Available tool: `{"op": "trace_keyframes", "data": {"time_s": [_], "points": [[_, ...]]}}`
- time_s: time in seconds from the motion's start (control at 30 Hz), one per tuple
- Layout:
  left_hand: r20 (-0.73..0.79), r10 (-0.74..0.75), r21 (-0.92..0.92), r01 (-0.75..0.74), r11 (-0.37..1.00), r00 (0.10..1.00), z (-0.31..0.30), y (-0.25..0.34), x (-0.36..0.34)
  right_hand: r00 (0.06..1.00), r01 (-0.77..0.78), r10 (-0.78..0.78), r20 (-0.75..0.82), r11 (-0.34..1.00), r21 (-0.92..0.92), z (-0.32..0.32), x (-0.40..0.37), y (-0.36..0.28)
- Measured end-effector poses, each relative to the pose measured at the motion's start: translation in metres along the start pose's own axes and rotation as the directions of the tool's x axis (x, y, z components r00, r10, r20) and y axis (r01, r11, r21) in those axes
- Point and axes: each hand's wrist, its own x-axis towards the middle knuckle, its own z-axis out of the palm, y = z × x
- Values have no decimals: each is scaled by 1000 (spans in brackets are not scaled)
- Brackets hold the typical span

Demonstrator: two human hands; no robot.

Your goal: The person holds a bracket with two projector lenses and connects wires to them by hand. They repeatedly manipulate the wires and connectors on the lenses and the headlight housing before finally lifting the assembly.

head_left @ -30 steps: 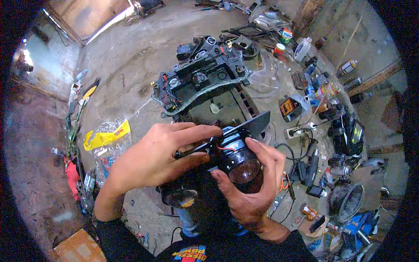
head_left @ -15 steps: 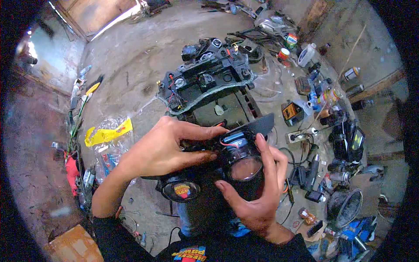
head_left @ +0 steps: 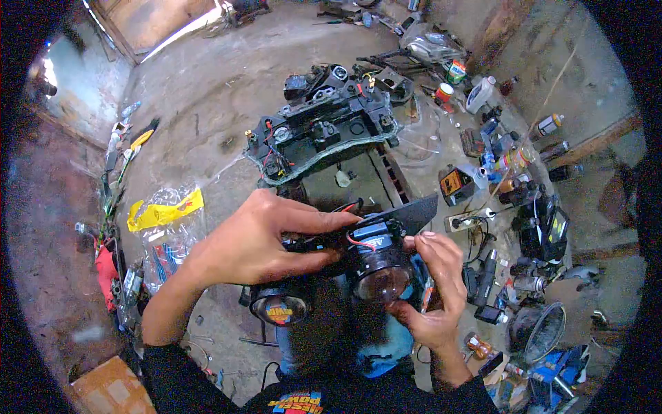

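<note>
A black lamp assembly with two round lenses is held above my lap. Its right lens unit [head_left: 381, 269] has a blue box with red wires on top, and its left lens [head_left: 281, 309] shows a coloured reflection. A flat black plate [head_left: 414, 212] rises behind the right lens. My left hand [head_left: 255, 234] grips the assembly's middle between thumb and fingers. My right hand [head_left: 439, 286] is at the right lens unit, its fingertips by the blue box's right end and its thumb under the lens; whether it pinches a small part is hidden.
An opened black headlamp housing [head_left: 321, 131] with wires lies on the floor ahead. Plastic bags with a yellow strip [head_left: 165, 209] lie at left. Bottles, a battery-like box [head_left: 456, 185], cables and a round metal pan [head_left: 541, 331] are on the right.
My right hand has shifted right and its fingers have drawn in from around the lens towards the unit's right side. The blue box shows more. My left hand keeps its hold.
</note>
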Motion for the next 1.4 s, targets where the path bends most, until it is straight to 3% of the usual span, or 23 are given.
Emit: {"op": "trace_keyframes", "data": {"time_s": [0.13,0.23,0.3,0.37,0.4,0.5,0.63,0.73,0.83,1.03,1.23,1.4], "points": [[44,5,55,-8,998,999,-2,2,1,981,103,-91,-173,993,61,5,-2,17],[21,46,86,-48,995,999,-1,0,0,902,-108,127,-412,992,68,14,2,29],[28,46,74,-48,996,999,-2,0,1,923,-60,208,-324,909,414,14,10,35],[21,56,71,-58,996,998,-2,-1,1,944,-83,300,-140,625,776,19,16,29],[13,68,71,-68,995,998,-1,-4,1,936,-143,344,-70,555,819,19,12,31],[7,31,72,-31,997,1000,-1,-3,1,938,-279,341,68,622,732,17,5,42],[-23,51,89,-49,995,998,0,-6,1,959,-206,281,-33,774,598,19,13,32],[-24,45,83,-43,996,999,1,-8,0,968,-213,251,-24,866,452,16,9,31],[-2,17,108,-17,994,1000,0,-2,2,953,-241,300,-37,830,504,19,8,24],[39,56,128,-61,990,998,-1,2,2,938,-240,311,-150,899,365,29,0,16],[88,-38,140,25,990,995,-5,18,2,904,-271,375,-207,875,402,32,6,5],[49,-6,81,2,997,999,-2,9,0,898,-243,377,-228,855,458,37,7,2]]}}
